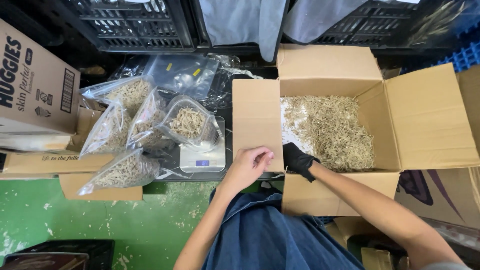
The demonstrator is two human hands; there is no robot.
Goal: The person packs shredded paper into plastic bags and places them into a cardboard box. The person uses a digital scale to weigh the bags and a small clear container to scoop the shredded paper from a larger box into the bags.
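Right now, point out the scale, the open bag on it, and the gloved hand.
scale [202, 159], head view, on its front panel below the bag.
open bag [189, 123], head view, on the dried bits seen through its mouth.
gloved hand [297, 159], head view, on the back of the black glove, at the box's edge.

A green-painted concrete floor fills the lower left of the frame, scuffed and flecked with pale patches (paint worn through in places). Black slotted plastic crates line the top edge, a blue plastic crate shows at upper right. Lighting is even.
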